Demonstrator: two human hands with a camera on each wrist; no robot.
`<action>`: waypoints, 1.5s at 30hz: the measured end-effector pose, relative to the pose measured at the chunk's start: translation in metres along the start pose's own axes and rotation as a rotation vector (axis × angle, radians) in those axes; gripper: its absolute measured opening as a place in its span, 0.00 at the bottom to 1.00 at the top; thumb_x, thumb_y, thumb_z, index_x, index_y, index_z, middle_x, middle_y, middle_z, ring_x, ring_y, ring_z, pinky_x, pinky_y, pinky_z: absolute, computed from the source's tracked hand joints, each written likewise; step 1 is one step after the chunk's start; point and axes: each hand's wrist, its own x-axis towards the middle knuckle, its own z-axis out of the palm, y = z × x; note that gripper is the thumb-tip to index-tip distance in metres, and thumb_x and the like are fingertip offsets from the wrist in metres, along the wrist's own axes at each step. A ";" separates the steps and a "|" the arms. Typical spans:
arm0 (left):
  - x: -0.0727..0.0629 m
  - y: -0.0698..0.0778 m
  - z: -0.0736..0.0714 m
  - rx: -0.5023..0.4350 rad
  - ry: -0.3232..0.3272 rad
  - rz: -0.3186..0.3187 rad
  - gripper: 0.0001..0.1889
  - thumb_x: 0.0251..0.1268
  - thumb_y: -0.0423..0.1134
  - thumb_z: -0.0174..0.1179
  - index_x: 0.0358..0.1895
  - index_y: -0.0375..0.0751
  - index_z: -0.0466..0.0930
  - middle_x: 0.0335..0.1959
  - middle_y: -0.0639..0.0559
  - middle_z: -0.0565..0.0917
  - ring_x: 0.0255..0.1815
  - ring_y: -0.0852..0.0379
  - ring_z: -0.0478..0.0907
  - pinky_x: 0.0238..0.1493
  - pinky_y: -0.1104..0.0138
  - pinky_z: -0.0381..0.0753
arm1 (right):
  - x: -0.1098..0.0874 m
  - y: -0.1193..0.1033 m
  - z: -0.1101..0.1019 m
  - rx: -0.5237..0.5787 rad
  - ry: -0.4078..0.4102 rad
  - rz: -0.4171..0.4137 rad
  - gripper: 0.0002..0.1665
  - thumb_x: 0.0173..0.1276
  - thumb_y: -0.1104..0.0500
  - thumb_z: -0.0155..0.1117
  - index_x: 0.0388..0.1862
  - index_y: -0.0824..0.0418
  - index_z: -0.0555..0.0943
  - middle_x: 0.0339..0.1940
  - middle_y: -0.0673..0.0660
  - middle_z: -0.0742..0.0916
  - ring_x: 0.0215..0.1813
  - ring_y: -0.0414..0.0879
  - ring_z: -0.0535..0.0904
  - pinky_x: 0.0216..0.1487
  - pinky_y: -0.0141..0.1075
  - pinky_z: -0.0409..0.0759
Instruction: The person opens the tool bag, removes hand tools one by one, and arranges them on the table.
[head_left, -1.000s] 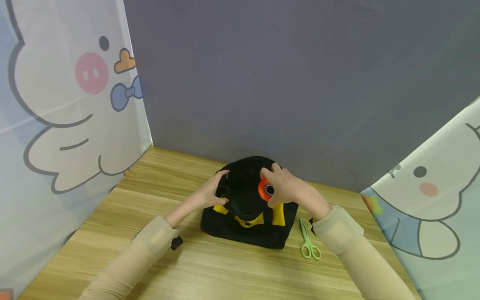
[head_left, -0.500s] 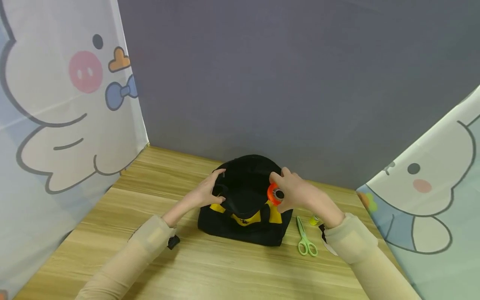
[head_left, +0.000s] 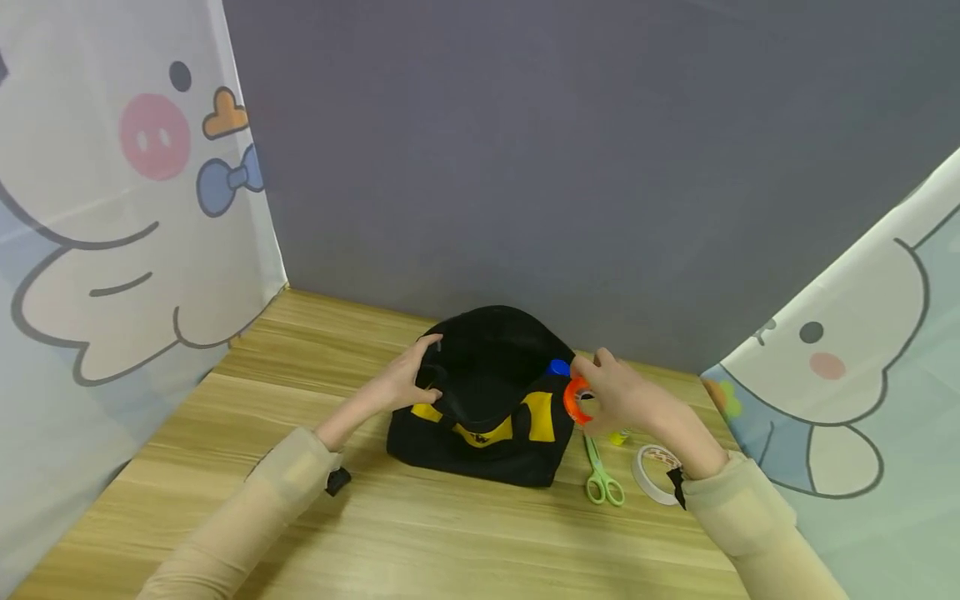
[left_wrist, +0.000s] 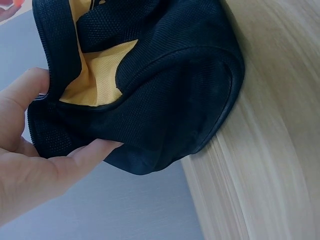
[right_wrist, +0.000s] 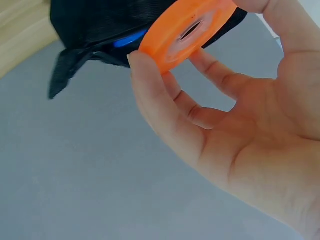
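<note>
A black bag (head_left: 472, 458) with yellow patches stands on the wooden table, its wide top gaping. My left hand (head_left: 401, 383) grips the bag's left end; in the left wrist view the thumb lies by the zipped edge and the fingers press the black cloth (left_wrist: 150, 120). Just beyond the bag's right end, my right hand (head_left: 626, 402) pinches an orange ring-shaped roll (head_left: 574, 403), which looks like tape, between thumb and fingers. A blue thing (head_left: 558, 367) shows at the bag's right side, partly hidden. The bag's dark inside cannot be made out.
Green-handled scissors (head_left: 602, 483) lie to the right of the bag. Beside them are a white tape roll (head_left: 651, 487), partly behind the right wrist, and a small yellow-green object (head_left: 619, 437). A grey wall (head_left: 487, 167) rises behind the table.
My right hand has moved right with the orange roll, from over the bag's opening to past its right end. The blue thing and white roll have come into view. The left hand keeps its hold.
</note>
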 end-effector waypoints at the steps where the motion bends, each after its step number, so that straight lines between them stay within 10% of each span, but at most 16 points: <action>1: 0.000 -0.001 0.000 0.001 0.000 0.000 0.50 0.61 0.35 0.67 0.80 0.44 0.42 0.81 0.35 0.49 0.78 0.32 0.54 0.70 0.38 0.63 | -0.002 0.002 0.001 0.010 -0.002 0.004 0.31 0.49 0.61 0.78 0.51 0.57 0.72 0.45 0.60 0.73 0.36 0.49 0.71 0.35 0.37 0.73; 45: 0.001 0.000 -0.001 -0.013 -0.003 0.012 0.49 0.62 0.35 0.65 0.80 0.42 0.41 0.81 0.33 0.47 0.78 0.31 0.52 0.70 0.37 0.62 | -0.069 0.074 0.057 0.160 -0.028 0.179 0.33 0.44 0.62 0.76 0.51 0.58 0.73 0.45 0.63 0.74 0.36 0.50 0.72 0.34 0.40 0.74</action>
